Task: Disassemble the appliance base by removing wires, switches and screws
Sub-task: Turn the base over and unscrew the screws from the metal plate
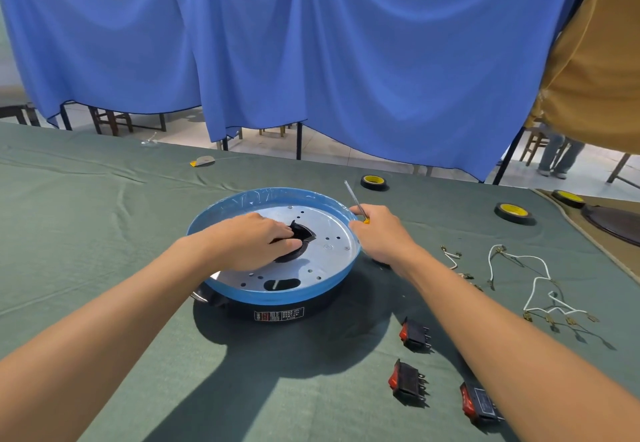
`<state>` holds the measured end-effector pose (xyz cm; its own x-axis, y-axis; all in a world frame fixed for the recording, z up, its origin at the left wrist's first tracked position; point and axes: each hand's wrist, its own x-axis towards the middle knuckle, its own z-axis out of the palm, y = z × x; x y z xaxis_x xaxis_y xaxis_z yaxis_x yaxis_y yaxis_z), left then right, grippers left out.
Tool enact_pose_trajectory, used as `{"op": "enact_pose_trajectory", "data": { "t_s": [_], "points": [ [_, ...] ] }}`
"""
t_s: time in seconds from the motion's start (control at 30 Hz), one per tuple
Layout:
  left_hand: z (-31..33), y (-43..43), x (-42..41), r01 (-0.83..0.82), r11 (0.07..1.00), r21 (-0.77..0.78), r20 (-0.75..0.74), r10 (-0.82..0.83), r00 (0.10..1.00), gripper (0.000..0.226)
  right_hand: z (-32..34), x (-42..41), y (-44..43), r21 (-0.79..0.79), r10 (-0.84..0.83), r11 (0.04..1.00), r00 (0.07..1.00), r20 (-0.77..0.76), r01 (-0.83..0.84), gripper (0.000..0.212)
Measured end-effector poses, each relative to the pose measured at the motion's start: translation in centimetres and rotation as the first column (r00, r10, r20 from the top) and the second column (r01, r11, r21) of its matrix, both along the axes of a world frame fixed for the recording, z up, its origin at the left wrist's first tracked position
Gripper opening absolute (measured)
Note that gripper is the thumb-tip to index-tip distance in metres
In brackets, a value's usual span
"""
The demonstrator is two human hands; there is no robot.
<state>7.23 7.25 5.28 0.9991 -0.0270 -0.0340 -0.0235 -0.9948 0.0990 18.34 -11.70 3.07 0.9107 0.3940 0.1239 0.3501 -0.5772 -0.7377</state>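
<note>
The appliance base (277, 298), a round blue-rimmed pan with a silver plate inside, sits at the middle of the counter (104, 234), which is draped in wrinkled green cloth. The left hand (256, 241) reaches into it, its fingers curled round a black part (306, 234) at the plate's centre. The right hand (377, 234) rests at the right rim, its fingers grasping a yellow-handled screwdriver (353, 196) whose shaft points up and away.

Three red switches (414, 333) lie on the cloth near the right forearm, and white wires (536, 280) are spread further right. Three black tape rolls (514, 213) sit toward the far right edge.

Beyond the counter hangs a blue curtain (346, 61), with wooden chairs (110, 119) and a pale tiled floor showing under it.
</note>
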Motion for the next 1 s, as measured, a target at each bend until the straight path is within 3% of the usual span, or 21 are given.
{"op": "enact_pose_trajectory", "data": {
  "t_s": [0.13, 0.2, 0.4, 0.67, 1.0],
  "points": [
    [0.3, 0.6, 0.6, -0.011, 0.998, -0.059, 0.224, 0.024, 0.974, 0.025, 0.1, -0.2, -0.1, -0.001, 0.006, 1.0, 1.0, 0.011, -0.006, 0.031],
    [0.4, 0.8, 1.3, -0.016, 0.999, -0.05, 0.261, 0.028, 0.965, 0.025, 0.1, -0.3, -0.2, 0.001, 0.011, 1.0, 1.0, 0.014, -0.011, 0.031],
    [-0.1, 1.2, 3.3, -0.102, 0.994, -0.043, 0.27, 0.11, 0.957, 0.018, -0.2, -0.1, -0.1, 0.015, 0.015, 1.0, 1.0, 0.023, -0.016, 0.03],
    [-0.3, 3.1, 4.7, -0.201, 0.886, -0.418, 0.145, 0.283, 0.948, 0.007, -0.9, 0.3, -0.1, 0.041, 0.014, 0.999, 0.999, 0.032, -0.016, 0.029],
    [-0.5, 3.8, 4.6, -0.172, 0.93, -0.326, 0.113, 0.219, 0.969, 0.015, -1.0, 0.3, -0.3, 0.049, 0.03, 0.998, 0.999, 0.041, -0.032, 0.024]
  ]
}}
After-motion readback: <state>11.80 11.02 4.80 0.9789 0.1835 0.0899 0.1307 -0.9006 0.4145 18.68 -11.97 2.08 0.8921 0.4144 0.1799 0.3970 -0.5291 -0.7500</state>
